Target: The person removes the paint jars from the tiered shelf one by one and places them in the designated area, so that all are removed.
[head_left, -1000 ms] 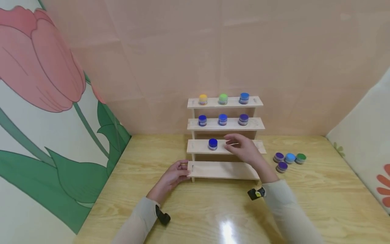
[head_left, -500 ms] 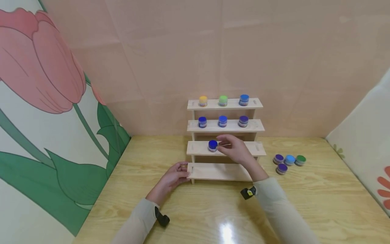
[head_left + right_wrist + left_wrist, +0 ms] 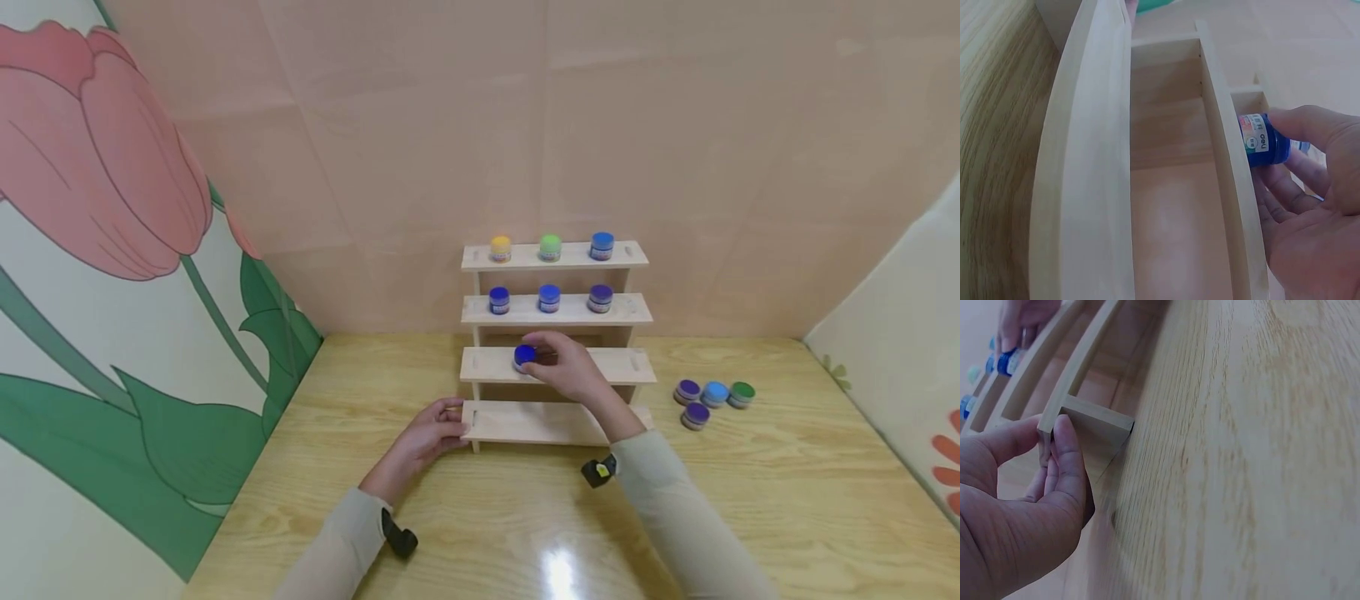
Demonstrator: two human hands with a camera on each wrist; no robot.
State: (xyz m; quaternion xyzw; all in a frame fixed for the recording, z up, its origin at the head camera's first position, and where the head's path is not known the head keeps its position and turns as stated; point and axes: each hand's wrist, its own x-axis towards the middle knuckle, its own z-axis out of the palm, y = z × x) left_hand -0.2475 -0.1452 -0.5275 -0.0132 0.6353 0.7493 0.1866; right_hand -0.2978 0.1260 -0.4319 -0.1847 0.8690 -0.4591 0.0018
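Note:
A tiered wooden rack (image 3: 555, 422) stands on the table. My left hand (image 3: 422, 437) pinches the left end of its lowest shelf; the left wrist view shows thumb and fingers of the left hand (image 3: 1029, 506) on either side of the board. On the shelf above, my right hand (image 3: 564, 367) holds a small dark blue paint jar (image 3: 524, 357) between thumb and fingers. In the right wrist view the blue jar (image 3: 1259, 139) stands on the shelf, its label showing and the thumb at its lid.
Two upper shelves carry jars, among them a yellow jar (image 3: 500, 248), a light green jar (image 3: 550, 247) and a purple jar (image 3: 600, 298). Right of the rack, several jars stand on the table, including a green jar (image 3: 742, 394) and a light blue jar (image 3: 715, 393).
My right hand has moved left along the shelf, from beside the dark blue jar to a hold on it. The left hand stays at the rack's end.

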